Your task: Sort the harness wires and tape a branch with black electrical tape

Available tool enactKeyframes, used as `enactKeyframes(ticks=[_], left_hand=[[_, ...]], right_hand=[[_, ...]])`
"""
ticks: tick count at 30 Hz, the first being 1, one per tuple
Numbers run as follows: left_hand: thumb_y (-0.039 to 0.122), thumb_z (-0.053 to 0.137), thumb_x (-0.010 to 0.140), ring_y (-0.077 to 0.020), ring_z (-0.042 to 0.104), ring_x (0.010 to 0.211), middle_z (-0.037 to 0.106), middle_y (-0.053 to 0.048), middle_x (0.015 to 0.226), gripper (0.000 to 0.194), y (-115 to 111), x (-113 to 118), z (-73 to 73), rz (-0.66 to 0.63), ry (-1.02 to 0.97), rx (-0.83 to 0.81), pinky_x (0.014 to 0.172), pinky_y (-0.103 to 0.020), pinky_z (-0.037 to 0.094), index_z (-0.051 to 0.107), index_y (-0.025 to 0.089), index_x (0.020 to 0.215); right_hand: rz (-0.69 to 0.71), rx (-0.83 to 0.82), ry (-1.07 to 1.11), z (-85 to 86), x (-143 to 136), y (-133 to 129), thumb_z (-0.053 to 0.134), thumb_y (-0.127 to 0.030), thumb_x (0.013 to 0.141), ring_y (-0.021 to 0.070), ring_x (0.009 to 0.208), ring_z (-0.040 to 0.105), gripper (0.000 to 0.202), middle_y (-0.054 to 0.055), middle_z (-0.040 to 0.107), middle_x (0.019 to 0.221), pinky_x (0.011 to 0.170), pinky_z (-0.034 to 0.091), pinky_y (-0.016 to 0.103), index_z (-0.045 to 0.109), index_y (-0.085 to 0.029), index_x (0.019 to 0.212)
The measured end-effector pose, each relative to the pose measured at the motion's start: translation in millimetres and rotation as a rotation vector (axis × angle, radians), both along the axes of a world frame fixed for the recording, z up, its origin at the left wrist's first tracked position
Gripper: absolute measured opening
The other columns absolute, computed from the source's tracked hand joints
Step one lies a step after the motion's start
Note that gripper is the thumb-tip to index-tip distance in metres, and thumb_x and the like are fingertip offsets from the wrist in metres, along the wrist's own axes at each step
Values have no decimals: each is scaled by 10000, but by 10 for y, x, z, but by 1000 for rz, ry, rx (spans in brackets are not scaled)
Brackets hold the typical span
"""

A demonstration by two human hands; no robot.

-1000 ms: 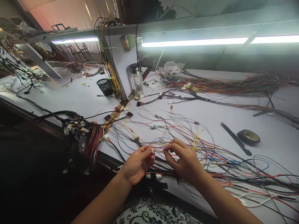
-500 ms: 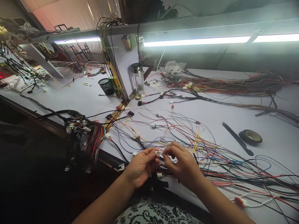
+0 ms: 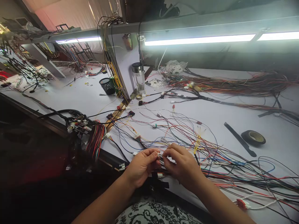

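My left hand (image 3: 141, 166) is closed, its thumb and fingertips pinching a small white connector (image 3: 158, 154) above the table's front edge. Just to the right, my right hand (image 3: 183, 165) is closed too, with thumb and index finger pressed together beside the connector on what looks like a thin wire, mostly hidden by the fingers. Loose coloured wires (image 3: 224, 168) spread over the white table behind and to the right of both hands.
A black tape roll (image 3: 253, 137) and a dark flat strip (image 3: 240, 139) lie at the right. Farther back stand a glass bottle (image 3: 139, 81) and a black mesh cup (image 3: 106, 86). A bundle of wires (image 3: 96, 140) hangs over the edge at left.
The fingertips of my right hand are now closer to the white connector, which shows less between the hands. The whole view has shifted slightly.
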State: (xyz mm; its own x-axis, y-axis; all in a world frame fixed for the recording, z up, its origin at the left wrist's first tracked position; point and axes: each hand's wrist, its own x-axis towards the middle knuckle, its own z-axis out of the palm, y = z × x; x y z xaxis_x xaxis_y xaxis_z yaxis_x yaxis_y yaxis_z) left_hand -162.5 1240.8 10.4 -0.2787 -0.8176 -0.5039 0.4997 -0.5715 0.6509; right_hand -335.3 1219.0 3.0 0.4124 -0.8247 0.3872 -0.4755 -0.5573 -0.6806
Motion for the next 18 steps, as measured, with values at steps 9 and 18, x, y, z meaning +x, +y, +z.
enactKeyframes(ticks=[9, 18], left_hand=[[343, 750, 737, -134, 613, 691, 667, -44, 756, 283, -14, -7, 11, 20, -331, -164, 728, -265, 486, 675, 136, 915], [342, 689, 791, -195, 621, 874, 674, -90, 942, 227, -21, -12, -55, -27, -491, -331, 834, -301, 479, 702, 149, 910]], right_hand=[[-14, 283, 92, 75, 13, -76, 533, -221, 844, 145, 657, 535, 126, 8, 608, 730, 595, 377, 265, 571, -199, 726], [-36, 460, 116, 138, 16, -102, 553, -267, 837, 155, 646, 555, 147, 7, 640, 702, 568, 363, 263, 608, -209, 714]])
